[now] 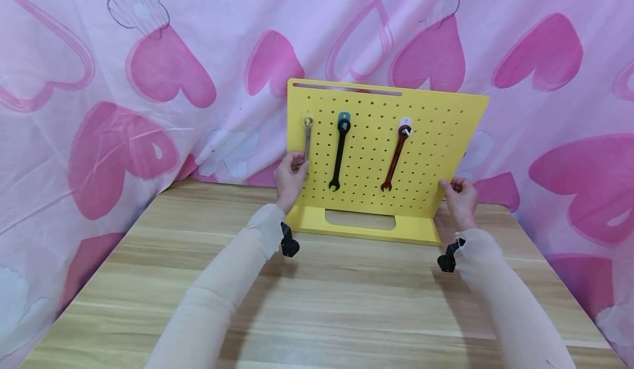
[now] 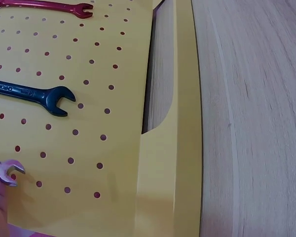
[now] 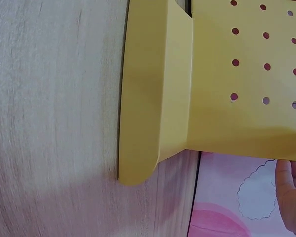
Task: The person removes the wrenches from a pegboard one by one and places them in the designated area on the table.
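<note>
Silver wrench (image 1: 308,140), 1, just left of frame centre; left hand (image 1: 289,179) pinches its shaft. Yellow pegboard (image 1: 369,165), 1, centre right; right hand (image 1: 462,197) grips its right edge. Advised handling: board braced, shaft clear of black wrench (image 1: 339,154).

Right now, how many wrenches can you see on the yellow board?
3: a silver wrench leftmost, held by the left hand; a black wrench next; and a red wrench farthest right. None seems hidden.
</note>
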Tool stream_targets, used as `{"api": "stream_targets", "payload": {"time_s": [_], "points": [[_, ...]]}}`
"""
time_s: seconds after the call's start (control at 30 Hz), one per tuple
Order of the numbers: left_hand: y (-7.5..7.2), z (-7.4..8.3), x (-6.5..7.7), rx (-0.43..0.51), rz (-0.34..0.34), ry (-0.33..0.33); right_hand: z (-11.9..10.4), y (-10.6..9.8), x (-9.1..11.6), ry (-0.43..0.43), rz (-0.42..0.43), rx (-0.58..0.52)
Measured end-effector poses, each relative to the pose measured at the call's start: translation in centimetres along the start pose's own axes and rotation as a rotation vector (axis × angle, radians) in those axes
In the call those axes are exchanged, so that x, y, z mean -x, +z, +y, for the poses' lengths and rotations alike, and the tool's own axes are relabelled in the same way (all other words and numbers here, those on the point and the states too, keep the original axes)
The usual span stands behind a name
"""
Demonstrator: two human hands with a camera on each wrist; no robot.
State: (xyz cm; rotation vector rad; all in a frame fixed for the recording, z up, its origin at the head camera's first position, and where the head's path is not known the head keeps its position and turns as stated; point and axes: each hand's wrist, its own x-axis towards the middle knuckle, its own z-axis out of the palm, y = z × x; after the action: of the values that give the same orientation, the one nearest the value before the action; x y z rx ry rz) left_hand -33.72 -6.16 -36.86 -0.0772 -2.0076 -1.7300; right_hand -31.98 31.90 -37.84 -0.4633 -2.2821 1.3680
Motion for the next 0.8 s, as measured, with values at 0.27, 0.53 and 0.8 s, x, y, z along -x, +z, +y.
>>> {"api": "stream_targets", "payload": {"time_s": [0.27,0.53,0.8], "points": [[-0.4,0.3,0.2,-0.021,-0.076,0.024,0.0,-0.1,0.0,-0.006,0.003,0.0],[-0.7,0.8,0.6,-0.026,-0.098,-0.002,0.1,-0.1,0.0,0.023,-0.009,-0.007],[-1.2,1.3,0.8,-0.029,-0.126,-0.017,0.0,-0.1,0.1,0.022,-0.01,-0.009]]}}
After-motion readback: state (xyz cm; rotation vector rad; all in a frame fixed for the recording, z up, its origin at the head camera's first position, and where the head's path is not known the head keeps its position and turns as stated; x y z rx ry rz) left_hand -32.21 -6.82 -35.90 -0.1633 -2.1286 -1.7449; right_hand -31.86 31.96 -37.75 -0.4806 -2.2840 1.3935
